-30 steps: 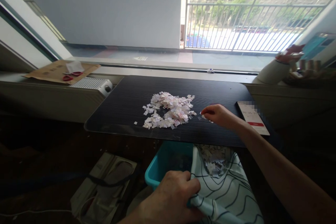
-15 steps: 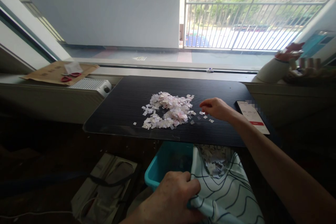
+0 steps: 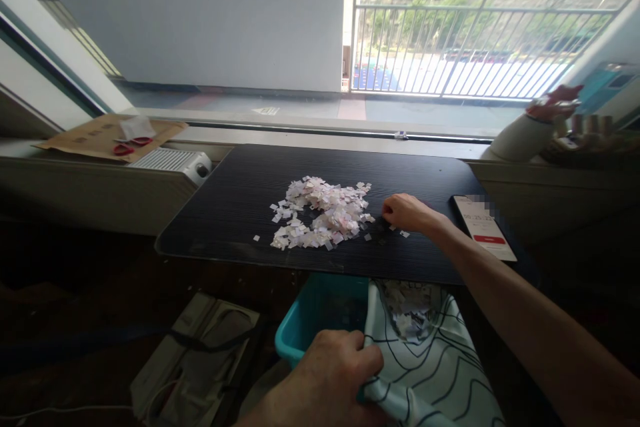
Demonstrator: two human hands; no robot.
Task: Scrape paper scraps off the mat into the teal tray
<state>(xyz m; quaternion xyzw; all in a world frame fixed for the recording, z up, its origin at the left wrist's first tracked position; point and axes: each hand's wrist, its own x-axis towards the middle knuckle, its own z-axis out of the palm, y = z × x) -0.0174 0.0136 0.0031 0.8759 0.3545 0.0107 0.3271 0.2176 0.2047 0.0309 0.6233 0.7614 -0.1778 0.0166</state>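
Observation:
My right hand (image 3: 405,212) rests low on the dark table (image 3: 200,220), its fingers curled together over a few loose paper squares. Whatever lies under the fingertips is hidden. To its left spreads a heap of small white paper squares (image 3: 325,203), some tinted pink. In the foreground my left hand (image 3: 335,363) is closed around the gathered edge of a pale cloth with dark wavy lines (image 3: 445,367). That cloth drapes over the right part of a teal bin (image 3: 284,340) below the table edge. Paper scraps (image 3: 411,310) lie in a hollow of the cloth.
A phone (image 3: 485,230) showing a running timer lies at the table's right side. Red-handled scissors (image 3: 131,145) rest on a brown envelope (image 3: 90,137) at the far left, beside a white heater-like box (image 3: 175,165). A vase-shaped object (image 3: 517,137) stands on the right sill.
My right hand's fingers have curled in and lowered onto the loose squares near it, covering some of them. My left hand keeps its hold on the cloth.

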